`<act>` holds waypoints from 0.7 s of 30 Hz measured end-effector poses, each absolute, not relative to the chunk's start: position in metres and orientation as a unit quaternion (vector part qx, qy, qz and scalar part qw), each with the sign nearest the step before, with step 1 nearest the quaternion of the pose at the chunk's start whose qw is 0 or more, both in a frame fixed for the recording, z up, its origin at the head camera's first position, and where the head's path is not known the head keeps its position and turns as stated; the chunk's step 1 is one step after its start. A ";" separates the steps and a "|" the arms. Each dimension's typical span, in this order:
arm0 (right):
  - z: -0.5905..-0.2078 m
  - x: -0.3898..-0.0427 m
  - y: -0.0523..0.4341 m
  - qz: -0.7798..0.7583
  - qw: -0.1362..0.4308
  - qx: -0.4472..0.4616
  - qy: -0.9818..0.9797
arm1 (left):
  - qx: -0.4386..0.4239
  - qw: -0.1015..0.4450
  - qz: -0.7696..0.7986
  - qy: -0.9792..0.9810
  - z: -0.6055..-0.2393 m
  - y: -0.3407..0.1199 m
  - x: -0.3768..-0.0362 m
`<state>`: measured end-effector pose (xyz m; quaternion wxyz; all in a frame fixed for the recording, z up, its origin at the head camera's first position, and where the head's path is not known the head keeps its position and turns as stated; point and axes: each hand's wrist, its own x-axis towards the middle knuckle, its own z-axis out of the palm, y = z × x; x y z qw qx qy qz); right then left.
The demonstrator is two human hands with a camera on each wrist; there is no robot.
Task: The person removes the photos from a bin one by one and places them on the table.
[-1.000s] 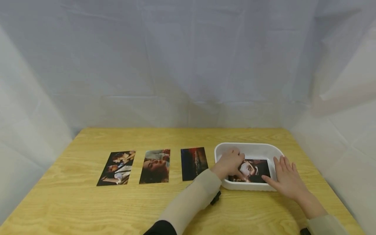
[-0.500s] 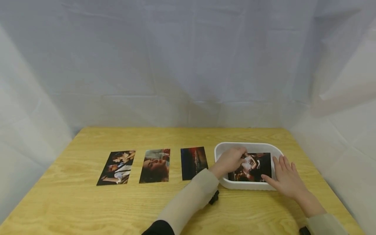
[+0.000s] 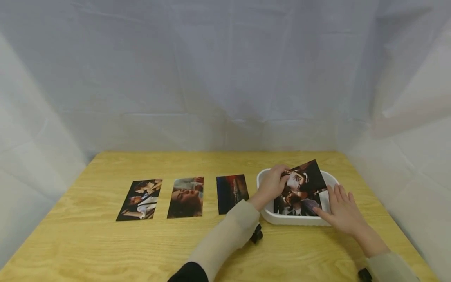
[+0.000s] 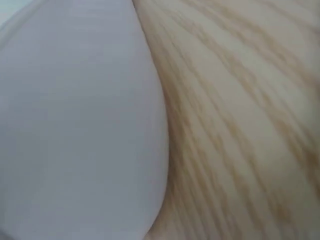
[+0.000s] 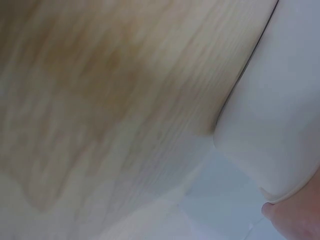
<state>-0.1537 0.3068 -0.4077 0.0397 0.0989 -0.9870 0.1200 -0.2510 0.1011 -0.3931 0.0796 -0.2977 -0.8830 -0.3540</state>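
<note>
In the head view, my left hand [image 3: 271, 185] pinches the left edge of a dark photo print [image 3: 305, 176], which is raised and tilted over the white plastic tray [image 3: 299, 221]. Beneath it, another photo print [image 3: 297, 205] lies in the tray, partly covered. My right hand [image 3: 345, 209] rests on the tray's right rim with fingers extended, its thumb over the inside near the lower print. Close up, the left wrist view shows the tray's outer wall [image 4: 85, 120]. A fingertip [image 5: 295, 212] of my right hand touches the tray rim in the right wrist view.
Left of the tray, three photo prints lie in a row on the wooden table [image 3: 141, 250]: a dark red-blue one [image 3: 232, 194], one with a reclining head [image 3: 186, 197] and one with several figures [image 3: 141, 199]. White sheeting [image 3: 211, 78] surrounds the table's back and sides.
My left hand has taken hold of the top print and raised it up and away, tilting it. Another print now shows below it. The right hand has stayed on the rim.
</note>
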 end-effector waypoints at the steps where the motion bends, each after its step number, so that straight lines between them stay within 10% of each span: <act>1: -0.408 -0.154 0.307 0.119 0.041 0.099 -0.987 | -0.294 0.085 -0.366 -0.879 -0.393 0.100 -0.251; 8: -0.410 -0.154 0.306 0.112 0.046 0.099 -0.988 | -0.232 0.100 -0.499 -0.829 -0.387 0.088 -0.249; 21: -0.408 -0.154 0.307 0.108 0.043 0.091 -0.989 | -0.058 -0.121 -0.747 -0.652 -0.357 0.028 -0.231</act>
